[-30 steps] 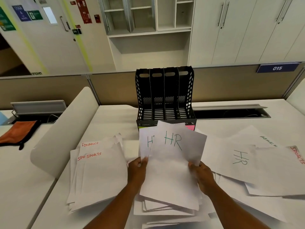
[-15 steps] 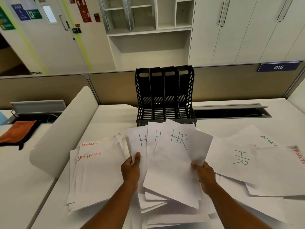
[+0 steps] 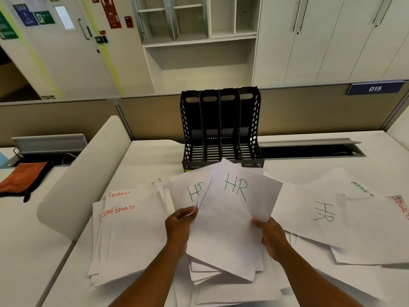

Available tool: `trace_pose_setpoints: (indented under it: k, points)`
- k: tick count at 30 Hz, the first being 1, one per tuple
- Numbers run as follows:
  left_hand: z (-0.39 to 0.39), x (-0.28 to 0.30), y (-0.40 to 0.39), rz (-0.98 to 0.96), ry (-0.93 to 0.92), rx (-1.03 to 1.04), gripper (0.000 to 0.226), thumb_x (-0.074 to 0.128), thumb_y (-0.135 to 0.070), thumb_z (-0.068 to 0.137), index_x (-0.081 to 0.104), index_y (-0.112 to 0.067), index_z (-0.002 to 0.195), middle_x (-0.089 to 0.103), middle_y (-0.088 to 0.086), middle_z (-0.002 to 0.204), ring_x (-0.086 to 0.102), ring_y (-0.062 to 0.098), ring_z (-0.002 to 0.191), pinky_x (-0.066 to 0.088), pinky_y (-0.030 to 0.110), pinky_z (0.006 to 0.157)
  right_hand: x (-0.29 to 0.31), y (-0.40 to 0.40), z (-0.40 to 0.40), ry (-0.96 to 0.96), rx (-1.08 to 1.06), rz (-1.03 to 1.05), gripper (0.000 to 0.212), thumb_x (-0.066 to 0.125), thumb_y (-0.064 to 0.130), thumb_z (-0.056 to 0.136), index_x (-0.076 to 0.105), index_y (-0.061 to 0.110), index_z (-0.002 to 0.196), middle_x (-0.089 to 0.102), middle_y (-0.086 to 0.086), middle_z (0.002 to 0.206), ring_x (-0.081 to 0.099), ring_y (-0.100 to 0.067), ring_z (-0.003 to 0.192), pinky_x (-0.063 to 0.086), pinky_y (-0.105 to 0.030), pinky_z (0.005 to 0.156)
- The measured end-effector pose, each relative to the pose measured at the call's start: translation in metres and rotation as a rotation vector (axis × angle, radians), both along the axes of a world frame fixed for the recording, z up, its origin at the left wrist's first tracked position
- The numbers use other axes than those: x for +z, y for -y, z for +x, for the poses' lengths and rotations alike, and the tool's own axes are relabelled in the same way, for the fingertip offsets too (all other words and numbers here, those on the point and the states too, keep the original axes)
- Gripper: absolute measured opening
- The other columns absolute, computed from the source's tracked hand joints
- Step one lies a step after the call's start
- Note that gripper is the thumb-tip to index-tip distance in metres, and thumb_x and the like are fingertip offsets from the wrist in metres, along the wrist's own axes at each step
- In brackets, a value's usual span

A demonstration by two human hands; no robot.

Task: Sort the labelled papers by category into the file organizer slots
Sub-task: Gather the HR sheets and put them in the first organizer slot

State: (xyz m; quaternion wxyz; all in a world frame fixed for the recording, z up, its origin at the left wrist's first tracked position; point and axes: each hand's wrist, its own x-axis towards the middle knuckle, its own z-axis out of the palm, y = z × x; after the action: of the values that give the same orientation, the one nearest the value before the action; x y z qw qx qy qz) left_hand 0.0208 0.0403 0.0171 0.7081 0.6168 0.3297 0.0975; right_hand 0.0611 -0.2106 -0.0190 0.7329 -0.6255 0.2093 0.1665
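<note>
Both hands hold a fanned bunch of white sheets marked HR in green (image 3: pixel 234 209) just above the desk. My left hand (image 3: pixel 180 227) pinches the bunch at its left edge, and my right hand (image 3: pixel 271 234) grips the right edge. The black file organizer (image 3: pixel 221 129), with its upright slots showing no paper, stands on the desk just beyond the sheets. To the left lies a stack topped by sheets marked FINANCE and SPORTS (image 3: pixel 130 229). More sheets lie to the right, marked HR (image 3: pixel 318 216), ADMIN (image 3: pixel 363 189) and SPORTS (image 3: pixel 401 207).
More loose sheets lie under my hands at the desk's near edge. A white curved divider (image 3: pixel 84 171) rises on the left, with an orange and black pouch (image 3: pixel 24 178) beyond it. An open cable trough (image 3: pixel 309 149) runs behind the organizer on the right.
The fanned HR sheets have been drawn closer together: three showed half a second ago, two show now. My left hand moved right, toward my right hand.
</note>
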Motion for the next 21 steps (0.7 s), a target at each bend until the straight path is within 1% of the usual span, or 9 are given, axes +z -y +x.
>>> trace_pose_setpoints:
  k: [2, 4, 8, 10, 12, 14, 15, 17, 21]
  points:
    - [0.002, -0.001, -0.001, 0.019, -0.003, -0.032, 0.014, 0.073, 0.0, 0.079, 0.073, -0.01, 0.07, 0.074, 0.002, 0.074, 0.069, 0.018, 0.077, 0.054, 0.027, 0.084, 0.0, 0.0, 0.0, 0.005, -0.002, 0.001, 0.019, 0.064, 0.019, 0.089, 0.056, 0.026, 0.105, 0.064, 0.003, 0.101, 0.06, -0.019, 0.09, 0.049, -0.039, 0.075]
    - [0.002, -0.003, -0.002, 0.039, 0.005, -0.051, 0.019, 0.069, 0.004, 0.081, 0.071, -0.008, 0.066, 0.072, 0.007, 0.076, 0.068, 0.025, 0.082, 0.053, 0.029, 0.087, 0.0, 0.0, 0.001, 0.002, -0.001, -0.009, 0.015, 0.063, 0.018, 0.089, 0.056, 0.026, 0.1, 0.065, 0.003, 0.098, 0.061, -0.019, 0.088, 0.05, -0.036, 0.068]
    - [0.003, -0.002, 0.0, 0.046, 0.057, -0.074, 0.016, 0.07, 0.001, 0.082, 0.07, -0.012, 0.072, 0.071, 0.002, 0.078, 0.066, 0.023, 0.084, 0.052, 0.018, 0.072, -0.003, 0.0, 0.001, 0.004, 0.007, -0.044, 0.019, 0.063, 0.019, 0.089, 0.054, 0.025, 0.105, 0.064, 0.0, 0.102, 0.06, -0.021, 0.089, 0.049, -0.04, 0.076]
    - [0.003, 0.001, 0.002, 0.048, 0.083, -0.077, 0.005, 0.072, -0.015, 0.085, 0.067, -0.017, 0.088, 0.069, -0.003, 0.09, 0.064, 0.016, 0.088, 0.051, 0.014, 0.069, -0.002, 0.0, 0.002, 0.008, 0.027, -0.055, 0.024, 0.063, 0.019, 0.089, 0.056, 0.021, 0.111, 0.065, -0.003, 0.106, 0.061, -0.025, 0.093, 0.051, -0.041, 0.076]
    - [0.003, 0.004, 0.005, 0.094, 0.072, -0.097, 0.028, 0.067, -0.041, 0.086, 0.059, -0.024, 0.108, 0.062, -0.013, 0.103, 0.06, 0.006, 0.093, 0.049, 0.016, 0.073, -0.002, -0.002, 0.004, 0.012, 0.07, -0.067, 0.031, 0.063, 0.018, 0.089, 0.055, 0.016, 0.118, 0.065, -0.008, 0.111, 0.062, -0.03, 0.099, 0.053, -0.045, 0.082]
    - [0.002, 0.008, 0.008, 0.127, 0.084, -0.13, 0.047, 0.064, -0.054, 0.079, 0.051, -0.031, 0.118, 0.058, -0.021, 0.108, 0.057, 0.0, 0.098, 0.045, 0.014, 0.075, -0.001, -0.005, 0.006, 0.011, 0.117, -0.09, 0.034, 0.064, 0.016, 0.088, 0.055, 0.013, 0.12, 0.065, -0.012, 0.113, 0.062, -0.034, 0.102, 0.052, -0.051, 0.091]
    - [0.002, 0.008, 0.01, 0.142, 0.099, -0.161, 0.052, 0.068, -0.053, 0.076, 0.05, -0.031, 0.119, 0.06, -0.021, 0.109, 0.058, 0.0, 0.1, 0.046, 0.012, 0.074, 0.0, -0.007, 0.006, 0.011, 0.136, -0.103, 0.034, 0.064, 0.016, 0.087, 0.055, 0.012, 0.119, 0.065, -0.013, 0.112, 0.062, -0.035, 0.101, 0.052, -0.052, 0.092]
    - [0.002, 0.006, 0.011, 0.183, 0.104, -0.214, 0.057, 0.077, -0.042, 0.074, 0.05, -0.027, 0.122, 0.064, -0.014, 0.111, 0.062, 0.002, 0.099, 0.051, 0.012, 0.069, 0.001, -0.011, 0.007, 0.019, 0.162, -0.118, 0.033, 0.064, 0.016, 0.086, 0.055, 0.013, 0.118, 0.065, -0.013, 0.111, 0.063, -0.034, 0.101, 0.053, -0.049, 0.089]
    - [0.004, 0.005, 0.009, 0.224, 0.08, -0.235, 0.066, 0.079, -0.028, 0.077, 0.04, -0.026, 0.131, 0.061, -0.005, 0.118, 0.062, 0.006, 0.098, 0.051, 0.01, 0.064, 0.008, -0.015, 0.007, 0.056, 0.183, -0.142, 0.033, 0.065, 0.017, 0.087, 0.053, 0.014, 0.118, 0.065, -0.006, 0.103, 0.063, -0.024, 0.091, 0.053, -0.032, 0.066]
